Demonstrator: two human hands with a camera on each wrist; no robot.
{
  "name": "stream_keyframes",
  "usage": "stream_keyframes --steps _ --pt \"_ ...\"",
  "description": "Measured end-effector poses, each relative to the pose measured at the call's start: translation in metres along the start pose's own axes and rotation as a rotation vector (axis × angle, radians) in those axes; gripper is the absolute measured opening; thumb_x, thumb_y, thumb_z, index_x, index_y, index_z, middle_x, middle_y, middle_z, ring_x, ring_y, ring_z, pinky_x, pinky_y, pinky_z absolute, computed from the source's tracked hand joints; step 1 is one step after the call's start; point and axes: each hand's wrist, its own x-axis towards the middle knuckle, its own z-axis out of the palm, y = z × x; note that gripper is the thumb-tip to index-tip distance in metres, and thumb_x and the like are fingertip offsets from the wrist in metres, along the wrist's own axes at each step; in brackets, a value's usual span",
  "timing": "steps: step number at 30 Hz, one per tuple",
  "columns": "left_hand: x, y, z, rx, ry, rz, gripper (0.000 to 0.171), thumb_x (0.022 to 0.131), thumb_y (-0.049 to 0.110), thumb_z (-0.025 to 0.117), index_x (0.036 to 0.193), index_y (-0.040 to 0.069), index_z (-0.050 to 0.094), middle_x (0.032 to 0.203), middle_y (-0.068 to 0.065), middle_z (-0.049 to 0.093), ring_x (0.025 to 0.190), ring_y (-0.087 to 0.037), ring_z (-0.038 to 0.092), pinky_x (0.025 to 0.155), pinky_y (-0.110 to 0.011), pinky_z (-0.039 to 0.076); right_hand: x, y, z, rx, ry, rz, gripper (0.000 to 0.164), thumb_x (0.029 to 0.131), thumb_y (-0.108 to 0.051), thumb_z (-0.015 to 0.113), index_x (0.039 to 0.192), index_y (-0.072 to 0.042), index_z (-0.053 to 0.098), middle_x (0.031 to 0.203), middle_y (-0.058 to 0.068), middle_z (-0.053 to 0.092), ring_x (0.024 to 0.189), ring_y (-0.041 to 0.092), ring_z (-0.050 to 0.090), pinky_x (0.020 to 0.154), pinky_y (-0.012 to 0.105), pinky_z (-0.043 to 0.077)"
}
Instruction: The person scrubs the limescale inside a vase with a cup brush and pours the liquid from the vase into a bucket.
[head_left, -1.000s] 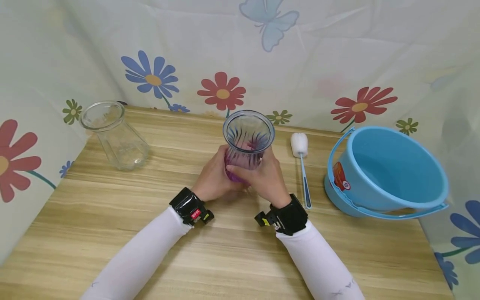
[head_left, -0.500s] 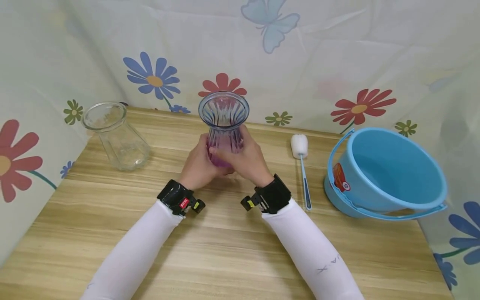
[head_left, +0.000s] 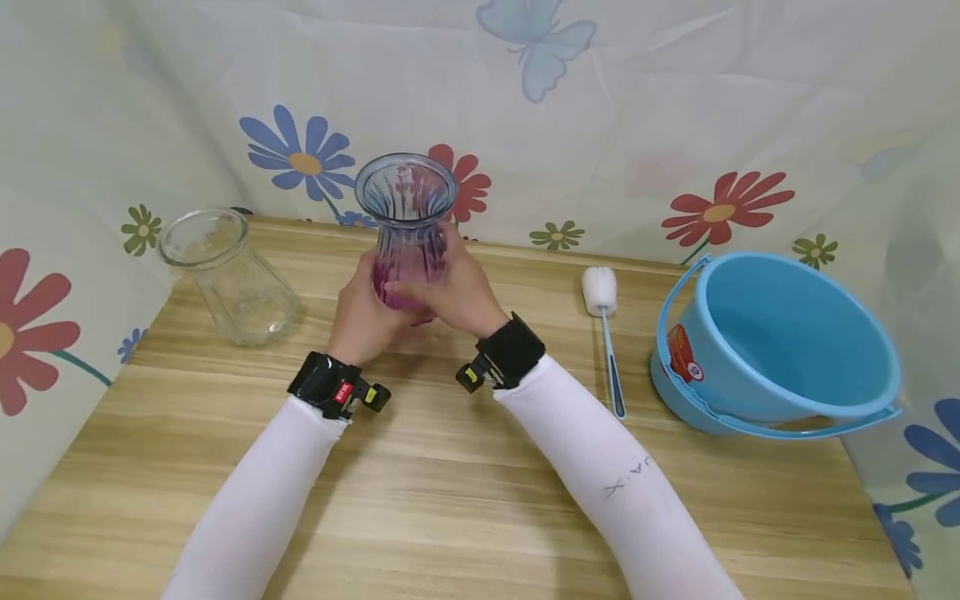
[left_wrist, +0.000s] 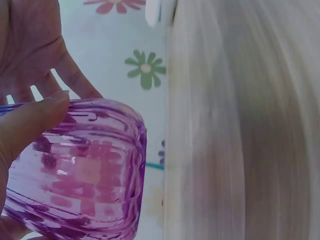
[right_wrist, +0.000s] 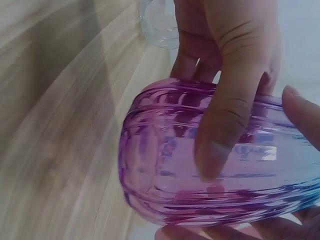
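Both hands hold a ribbed glass vase (head_left: 408,258), blue at its flared rim and purple toward the base. The left hand (head_left: 363,312) grips its left side and the right hand (head_left: 468,287) its right side, thumbs across the near face. In the left wrist view, a gap shows between the base of the vase (left_wrist: 85,170) and the table, so it is off the surface. The right wrist view has a thumb lying along the purple glass (right_wrist: 145,165). To the left stands a clear glass vase (head_left: 247,300), apart from the hands.
A sponge bottle brush (head_left: 599,292) with a thin blue handle lies right of the hands. Further right is a light blue bucket (head_left: 682,392), its handle lowered. A flower-print curtain (head_left: 600,150) borders the back and sides of the wooden table (head_left: 450,500).
Both hands have carried the purple-blue vase left and away from the body, closer to the clear vase. The clear vase, brush and bucket have stayed in place.
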Motion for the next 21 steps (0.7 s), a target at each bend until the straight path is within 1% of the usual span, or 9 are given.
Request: stream_keyframes --steps 3,7,11,16,18,21 --pt "0.003 -0.003 -0.007 0.010 0.049 -0.015 0.108 0.062 0.048 0.088 0.148 0.019 0.029 0.132 -0.013 0.055 0.114 -0.021 0.051 0.096 -0.047 0.046 0.012 -0.005 0.006 -0.002 -0.020 -0.036 0.100 0.072 -0.038 0.084 0.148 -0.012 0.024 0.135 0.009 0.052 0.115 0.011 0.047 0.102 0.039 0.042" --pt "0.007 -0.009 -0.015 0.014 0.126 -0.025 0.108 0.066 0.040 0.087 0.152 0.022 0.025 0.135 -0.015 0.054 0.116 -0.025 0.050 0.098 -0.050 0.044 0.029 -0.010 0.016 -0.006 -0.055 -0.062 0.098 0.075 -0.037 0.083 0.149 -0.013 0.023 0.136 0.007 0.051 0.115 0.010 0.047 0.103 0.037 0.041" --pt "0.009 -0.017 -0.020 0.003 0.173 -0.040 0.105 0.070 0.031 0.084 0.153 0.025 0.020 0.137 -0.016 0.052 0.117 -0.027 0.049 0.099 -0.053 0.043 0.043 -0.012 0.029 0.001 -0.083 -0.057 0.096 0.077 -0.037 0.081 0.150 -0.015 0.022 0.137 0.006 0.049 0.115 0.010 0.046 0.104 0.036 0.040" --pt "0.009 -0.026 -0.023 0.016 0.218 -0.078 0.104 0.075 0.027 0.080 0.154 0.029 0.013 0.144 -0.014 0.045 0.121 -0.025 0.045 0.102 -0.054 0.039 0.058 -0.009 0.047 0.036 -0.122 -0.019 0.095 0.078 -0.039 0.079 0.150 -0.018 0.020 0.141 0.006 0.045 0.119 0.009 0.044 0.107 0.036 0.038" --pt "0.009 -0.027 -0.023 0.015 0.232 -0.082 0.103 0.077 0.025 0.078 0.155 0.027 0.012 0.146 -0.013 0.042 0.124 -0.023 0.042 0.104 -0.053 0.038 0.063 -0.006 0.053 0.049 -0.125 -0.007 0.095 0.079 -0.040 0.079 0.150 -0.020 0.019 0.142 0.005 0.044 0.120 0.009 0.043 0.108 0.036 0.037" --pt "0.010 -0.027 -0.023 -0.002 0.244 -0.060 0.101 0.078 0.020 0.077 0.155 0.022 0.012 0.147 -0.014 0.040 0.126 -0.019 0.039 0.107 -0.050 0.035 0.070 0.001 0.061 0.050 -0.115 0.000 0.095 0.079 -0.039 0.079 0.150 -0.020 0.019 0.142 0.004 0.044 0.121 0.008 0.042 0.109 0.035 0.036"
